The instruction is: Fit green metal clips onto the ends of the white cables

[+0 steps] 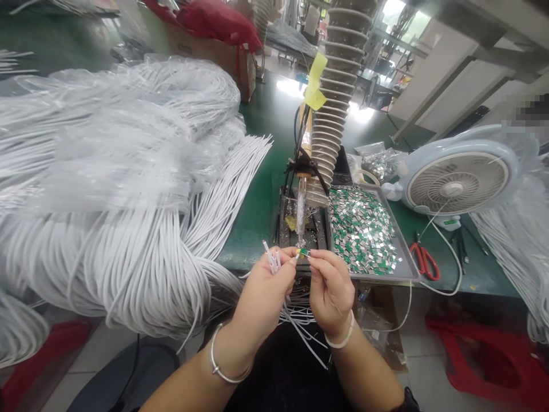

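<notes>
My left hand [266, 289] is closed around a few white cables [271, 258] whose ends stick up past the fingers. My right hand [329, 286] pinches a small green circuit piece [304, 252] between thumb and fingertips. Both hands meet at that piece, just below the tip of a soldering iron [301, 209] fixed upright in a stand. Thin white wires [300, 326] trail down from my hands toward my lap.
A big heap of white cables [128, 189] under clear plastic fills the left of the green bench. A metal tray [407, 269] of small green-and-silver parts sits right of the iron. Red scissors [424, 260], a white fan [457, 183] and a ribbed hose [338, 97] stand beyond.
</notes>
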A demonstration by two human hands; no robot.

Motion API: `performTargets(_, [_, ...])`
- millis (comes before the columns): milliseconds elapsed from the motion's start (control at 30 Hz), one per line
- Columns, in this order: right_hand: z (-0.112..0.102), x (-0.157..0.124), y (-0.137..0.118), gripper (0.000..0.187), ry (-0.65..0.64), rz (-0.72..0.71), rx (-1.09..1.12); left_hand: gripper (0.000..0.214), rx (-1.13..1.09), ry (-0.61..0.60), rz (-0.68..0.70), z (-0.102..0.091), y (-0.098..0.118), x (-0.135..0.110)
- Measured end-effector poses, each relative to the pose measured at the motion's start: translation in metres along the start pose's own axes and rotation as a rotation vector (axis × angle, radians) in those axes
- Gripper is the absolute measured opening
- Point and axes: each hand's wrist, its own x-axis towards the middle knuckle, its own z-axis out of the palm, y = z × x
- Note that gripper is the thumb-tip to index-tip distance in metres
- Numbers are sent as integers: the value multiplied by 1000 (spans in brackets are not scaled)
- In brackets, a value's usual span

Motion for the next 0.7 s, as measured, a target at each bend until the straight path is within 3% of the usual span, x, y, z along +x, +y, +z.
performTargets(700, [5, 8, -1, 29, 19, -28, -28, 18, -30, 5, 24, 4, 7, 3])
